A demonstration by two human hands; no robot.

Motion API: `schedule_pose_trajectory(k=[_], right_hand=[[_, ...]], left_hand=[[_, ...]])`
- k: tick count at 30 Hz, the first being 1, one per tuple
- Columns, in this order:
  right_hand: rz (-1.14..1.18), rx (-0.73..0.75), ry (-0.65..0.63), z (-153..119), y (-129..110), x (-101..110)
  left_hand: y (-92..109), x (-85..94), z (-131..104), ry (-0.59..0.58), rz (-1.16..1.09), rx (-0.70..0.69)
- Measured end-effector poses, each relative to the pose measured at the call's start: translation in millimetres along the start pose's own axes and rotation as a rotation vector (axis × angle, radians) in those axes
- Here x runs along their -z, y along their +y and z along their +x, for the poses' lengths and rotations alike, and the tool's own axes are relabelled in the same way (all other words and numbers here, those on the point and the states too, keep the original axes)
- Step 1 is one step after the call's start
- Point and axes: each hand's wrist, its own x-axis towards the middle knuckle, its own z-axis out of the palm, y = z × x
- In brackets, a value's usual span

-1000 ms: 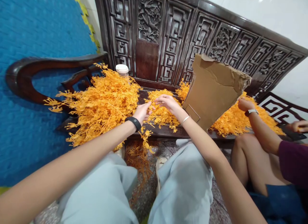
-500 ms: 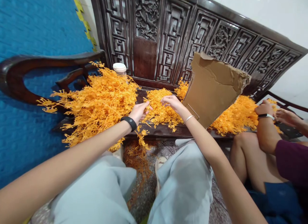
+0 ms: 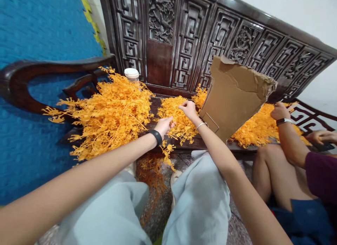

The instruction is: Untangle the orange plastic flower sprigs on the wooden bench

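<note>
My left hand (image 3: 165,125), with a black band at the wrist, is closed around an orange plastic sprig (image 3: 167,154) that dangles below it past the bench edge. Just beyond and to the right, my right hand (image 3: 189,110) hovers over the middle pile of orange plastic sprigs (image 3: 175,110). Its fingers are pinched together; what lies between them, if anything, is too small to make out. A larger heap of the same branching orange pieces (image 3: 113,115) spreads on the bench to the left of my left hand.
A carved dark wooden bench (image 3: 159,64) holds the piles. A cardboard piece (image 3: 234,94) stands right of my right hand, a white-lidded jar (image 3: 131,74) behind the left heap. At right, a co-worker's hand (image 3: 280,111) is at another orange pile (image 3: 255,129). Orange bits (image 3: 151,174) are on the floor.
My left hand has moved right and slightly toward me, the dangling sprig going with it. My right hand has shifted slightly, its fingers now pinched. The co-worker's hands have moved apart.
</note>
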Motion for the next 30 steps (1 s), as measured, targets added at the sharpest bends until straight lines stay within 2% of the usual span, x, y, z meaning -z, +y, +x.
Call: schedule_pose_trajectory(k=[3, 6, 7, 9, 11, 13, 16, 19, 21, 23, 27, 30], right_hand=[[-0.043, -0.004, -0.006, 5.8, -0.9, -5.1], [-0.116, -0.037, 0.119, 13.5, 13.5, 4.1], [-0.130, -0.080, 0.186, 15.5, 21.9, 9.8], [-0.084, -0.152, 0.231, 17.0, 40.6, 20.6], [0.024, -0.146, 0.176, 14.6, 56.4, 26.2], [0.092, -0.132, 0.085, 10.0, 65.5, 24.6], [0.100, -0.108, 0.010, 5.1, 67.3, 14.7], [0.092, -0.026, 0.020, 5.7, 61.0, 7.9], [0.122, 0.019, 0.035, 6.5, 52.9, 7.3], [0.223, 0.012, -0.004, 4.7, 39.5, 8.8], [0.426, 0.022, -0.290, -9.8, -2.0, 12.2], [0.387, 0.098, -0.496, -23.8, -31.6, 13.7]], left_hand=[[1.0, -1.1, -0.9, 0.078, -0.027, -0.001], [0.1, -1.1, -15.6, 0.148, -0.009, 0.040], [0.1, -1.3, -22.7, 0.133, 0.005, 0.064], [1.2, -1.6, -36.0, 0.044, 0.030, 0.088], [3.1, -0.5, -42.7, -0.021, 0.041, 0.025], [3.9, 3.9, -39.6, -0.035, 0.045, -0.046], [0.8, 15.7, -21.9, -0.027, 0.029, -0.014], [-1.4, 26.9, -4.9, 0.013, -0.037, 0.016], [0.5, 30.8, 0.4, 0.043, -0.070, -0.023], [3.7, 32.0, 1.6, 0.052, -0.073, -0.058], [4.6, 31.3, 2.8, 0.027, -0.020, -0.096], [0.1, 31.6, 6.8, 0.020, -0.004, -0.130]])
